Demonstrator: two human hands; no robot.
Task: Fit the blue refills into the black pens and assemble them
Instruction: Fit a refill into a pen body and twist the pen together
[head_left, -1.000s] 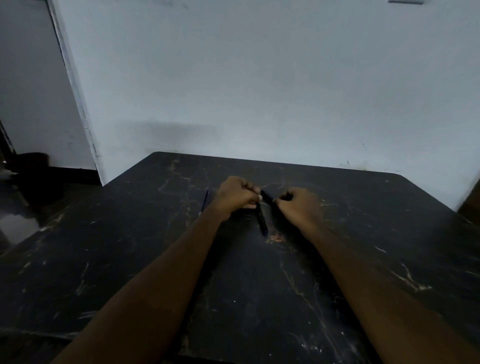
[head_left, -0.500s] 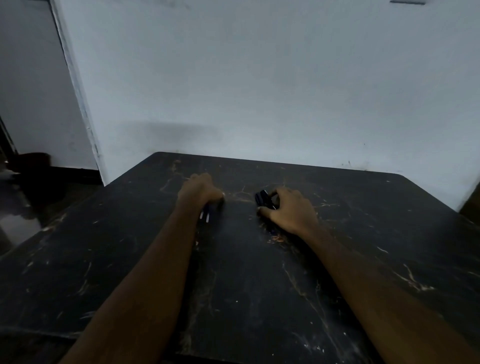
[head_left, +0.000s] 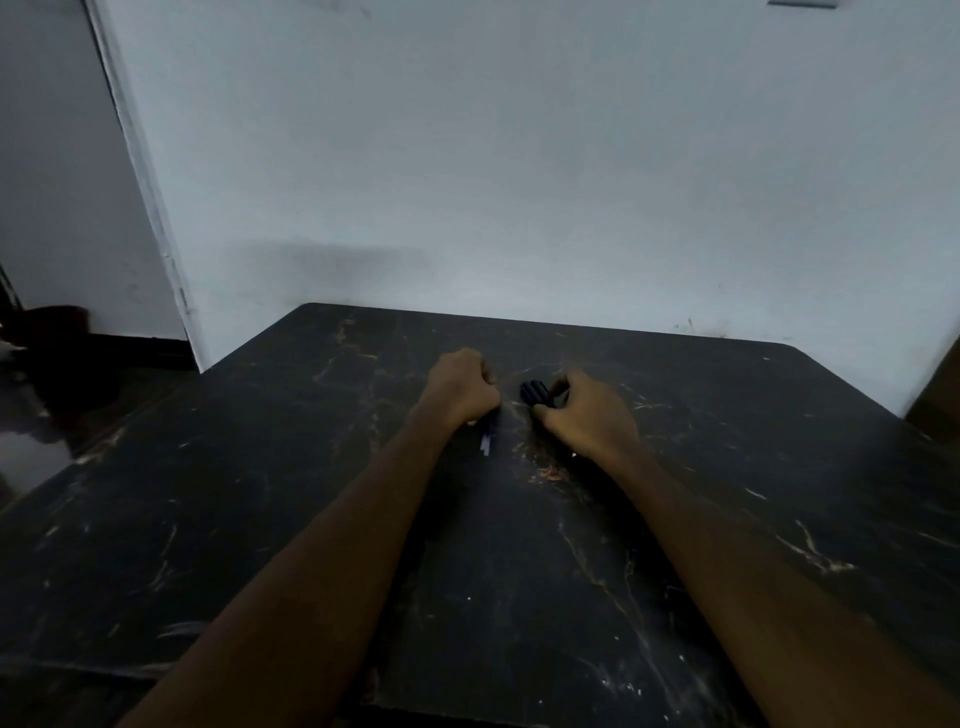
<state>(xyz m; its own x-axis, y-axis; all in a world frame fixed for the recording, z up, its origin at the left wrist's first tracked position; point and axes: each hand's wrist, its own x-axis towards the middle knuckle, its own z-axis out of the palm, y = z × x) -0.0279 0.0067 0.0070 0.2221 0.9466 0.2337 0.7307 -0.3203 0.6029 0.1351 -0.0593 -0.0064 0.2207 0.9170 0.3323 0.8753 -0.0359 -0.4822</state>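
Blue refills (head_left: 487, 441), thin, in left hand (head_left: 460, 387); black pens (head_left: 535, 392) in right hand (head_left: 587, 415)

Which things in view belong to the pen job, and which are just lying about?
Job: thin blue refills, gripped by the left hand; bundle of black plastic pens, held by the right hand; black veined tabletop, the work surface.
Lying about: dark object on the floor, far left, too dim to identify; orange scuff on the tabletop.
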